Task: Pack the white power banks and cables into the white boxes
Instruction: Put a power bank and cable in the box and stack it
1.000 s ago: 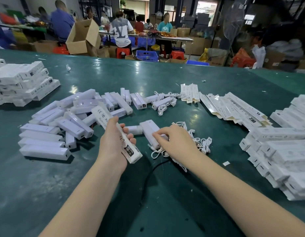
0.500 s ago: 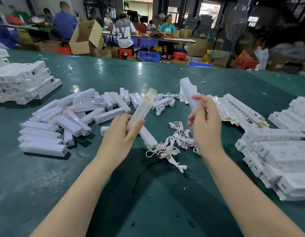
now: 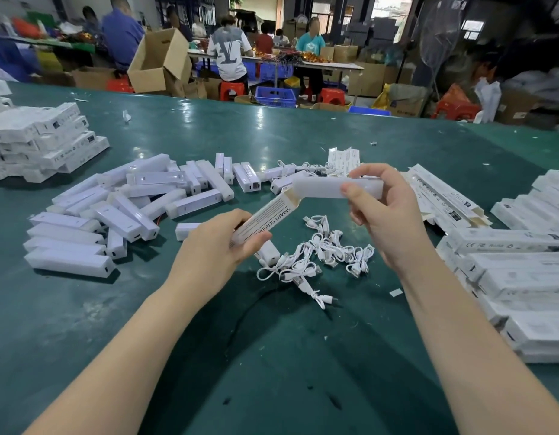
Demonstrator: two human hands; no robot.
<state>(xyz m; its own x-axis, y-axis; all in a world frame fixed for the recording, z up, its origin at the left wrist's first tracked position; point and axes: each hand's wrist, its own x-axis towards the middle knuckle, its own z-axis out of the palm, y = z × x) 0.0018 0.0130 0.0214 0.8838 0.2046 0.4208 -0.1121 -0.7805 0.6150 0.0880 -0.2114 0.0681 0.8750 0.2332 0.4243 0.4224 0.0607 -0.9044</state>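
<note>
My left hand (image 3: pixel 215 252) grips a long white box (image 3: pixel 265 216), tilted up to the right with its open flap end at the top. My right hand (image 3: pixel 381 211) holds a white power bank (image 3: pixel 322 187) level, its left end touching the box's open mouth. Below my hands, white cables (image 3: pixel 319 255) lie in a loose tangle on the green table (image 3: pixel 271 356). Loose white power banks (image 3: pixel 130 211) are heaped at the left.
Stacked white boxes (image 3: pixel 42 142) stand at the far left, and more boxes (image 3: pixel 522 277) are piled at the right. Flat unfolded boxes (image 3: pixel 441 199) and folded leaflets (image 3: pixel 344 158) lie behind my right hand. People work at tables beyond the far edge.
My right hand picked a power bank off the table, lifted it and turned it level toward the box. My left hand raised the box and tilted its open end toward the power bank.
</note>
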